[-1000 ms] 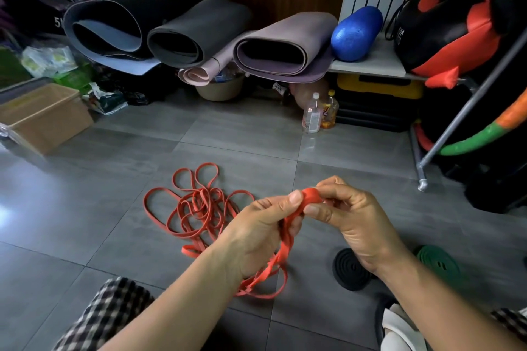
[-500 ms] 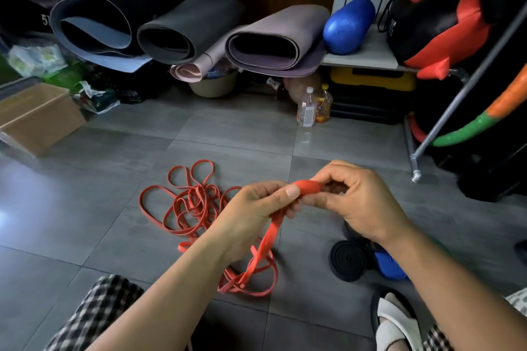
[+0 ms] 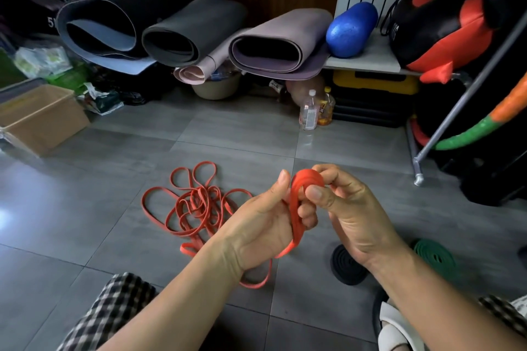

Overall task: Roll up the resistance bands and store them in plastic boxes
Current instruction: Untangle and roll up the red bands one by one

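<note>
Winding on: my right hand pinches the coiled red resistance band, now thicker; my left hand grips its tail.

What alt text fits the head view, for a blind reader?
The left hand and right hand hold an orange resistance band, partly rolled into a coil. More orange band lies tangled on the grey floor; a black coil and a green coil lie nearby.

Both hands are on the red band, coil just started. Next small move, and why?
Probably another wrap: right hand turns the small coil while left hand feeds slack. Most of the red band lies loose on the floor, so rolling is far from done.
</note>
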Demonstrator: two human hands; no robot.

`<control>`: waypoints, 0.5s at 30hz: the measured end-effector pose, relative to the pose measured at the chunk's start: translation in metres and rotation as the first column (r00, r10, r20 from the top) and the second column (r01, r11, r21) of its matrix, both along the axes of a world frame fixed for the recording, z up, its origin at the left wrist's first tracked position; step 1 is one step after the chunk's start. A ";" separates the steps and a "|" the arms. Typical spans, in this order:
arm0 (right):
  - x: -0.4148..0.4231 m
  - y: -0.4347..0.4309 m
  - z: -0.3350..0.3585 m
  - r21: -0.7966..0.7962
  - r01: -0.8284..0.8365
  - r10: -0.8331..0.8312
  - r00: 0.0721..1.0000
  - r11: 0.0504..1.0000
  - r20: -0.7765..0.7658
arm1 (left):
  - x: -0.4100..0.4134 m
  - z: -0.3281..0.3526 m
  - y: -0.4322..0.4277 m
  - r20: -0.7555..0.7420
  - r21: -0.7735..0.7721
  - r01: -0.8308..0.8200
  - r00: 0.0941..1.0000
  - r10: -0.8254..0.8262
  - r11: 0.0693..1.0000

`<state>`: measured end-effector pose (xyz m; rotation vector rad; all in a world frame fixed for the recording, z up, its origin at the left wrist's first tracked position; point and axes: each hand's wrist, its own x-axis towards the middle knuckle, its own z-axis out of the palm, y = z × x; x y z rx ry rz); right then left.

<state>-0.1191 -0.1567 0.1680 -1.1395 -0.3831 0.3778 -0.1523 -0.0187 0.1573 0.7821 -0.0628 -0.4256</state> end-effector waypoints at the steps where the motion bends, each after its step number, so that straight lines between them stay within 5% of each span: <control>1: 0.000 -0.001 0.001 -0.008 -0.002 0.002 1.000 1.000 0.017 | 0.000 -0.001 -0.001 0.018 0.008 -0.012 1.000 0.012 1.000; 6: 0.000 0.001 -0.003 -0.025 -0.014 0.016 0.996 1.000 0.084 | -0.002 0.004 0.000 0.055 0.043 -0.046 0.998 0.044 0.998; 8: 0.007 -0.006 0.000 -0.265 0.112 -0.021 0.946 0.958 0.324 | -0.001 0.008 0.005 0.054 0.152 -0.099 0.994 0.092 0.983; 10: 0.014 -0.015 0.006 -0.518 0.244 0.102 0.828 0.820 0.551 | -0.001 0.010 0.010 0.074 0.421 -0.169 0.986 0.152 0.891; 12: 0.015 -0.021 0.009 -0.640 0.276 0.253 0.752 0.717 0.608 | -0.001 0.012 0.010 0.104 0.638 -0.170 0.985 0.136 0.751; 15: 0.010 -0.020 0.008 -0.705 0.342 0.332 0.701 0.621 0.632 | -0.001 0.013 0.004 0.087 0.751 -0.139 0.990 0.112 0.646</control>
